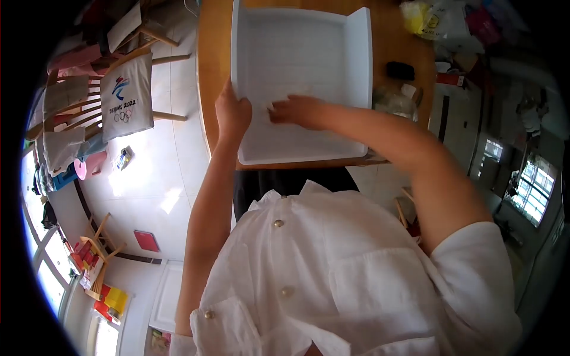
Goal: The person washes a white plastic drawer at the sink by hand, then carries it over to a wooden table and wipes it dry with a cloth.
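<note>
1. A white, rectangular, open-topped, shallow box with a smooth, plastic-looking surface lies on an orange-brown wooden table, its near end at the table edge in front of the person.
2. The box looks plain, with a pale grey-white floor and a faint bluish tint in the shade. Its left and right walls are straight and stand higher than the far wall at the far corners; the near corners are rounded.
3. The left hand is clamped on the box's left wall, toward the near end, with the thumb on the inner side.
4. The right hand reaches over the right wall into the box, palm side down, fingers bent above the floor. It is blurred; a pale patch shows at the fingertips, and I cannot tell whether they are closed on something or touch the floor.
5. To the right of the box, on the table, lie a small black object and a crumpled, see-through plastic bag, the bag nearer the right forearm.
</note>
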The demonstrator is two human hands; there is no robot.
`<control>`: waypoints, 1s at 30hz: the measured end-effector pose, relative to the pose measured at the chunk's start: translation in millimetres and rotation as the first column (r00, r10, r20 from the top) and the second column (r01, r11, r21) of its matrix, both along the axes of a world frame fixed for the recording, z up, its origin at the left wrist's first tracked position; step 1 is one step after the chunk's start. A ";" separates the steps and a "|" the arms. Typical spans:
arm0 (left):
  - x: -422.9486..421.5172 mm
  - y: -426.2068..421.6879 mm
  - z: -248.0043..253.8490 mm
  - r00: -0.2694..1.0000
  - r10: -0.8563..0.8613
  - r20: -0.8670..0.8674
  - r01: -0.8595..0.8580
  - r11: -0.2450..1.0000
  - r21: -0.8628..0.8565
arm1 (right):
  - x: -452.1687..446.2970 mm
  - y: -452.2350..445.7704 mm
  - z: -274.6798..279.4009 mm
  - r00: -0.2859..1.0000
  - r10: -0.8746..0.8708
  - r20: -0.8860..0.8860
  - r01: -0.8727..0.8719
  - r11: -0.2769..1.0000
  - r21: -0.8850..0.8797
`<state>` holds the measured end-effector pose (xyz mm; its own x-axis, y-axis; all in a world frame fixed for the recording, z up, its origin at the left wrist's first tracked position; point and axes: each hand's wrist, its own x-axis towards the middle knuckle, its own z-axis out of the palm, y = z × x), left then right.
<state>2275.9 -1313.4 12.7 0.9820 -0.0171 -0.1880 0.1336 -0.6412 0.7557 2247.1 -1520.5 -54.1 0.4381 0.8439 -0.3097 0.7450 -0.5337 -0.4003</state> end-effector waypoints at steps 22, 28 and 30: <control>-2.7 -7.4 12.1 0.998 0.025 -0.050 -0.022 0.998 0.054 | 16.7 -38.2 65.4 0.939 -0.032 -0.343 -0.199 0.762 -0.616; -1.0 -9.7 9.7 0.998 0.028 -0.064 -0.023 0.996 0.083 | 32.9 4.0 5.0 0.684 -0.611 0.399 0.577 0.788 0.215; -3.6 -7.9 9.4 0.998 0.009 -0.067 -0.002 0.994 0.107 | -0.2 18.9 -15.2 0.550 -0.738 0.391 0.663 0.671 0.332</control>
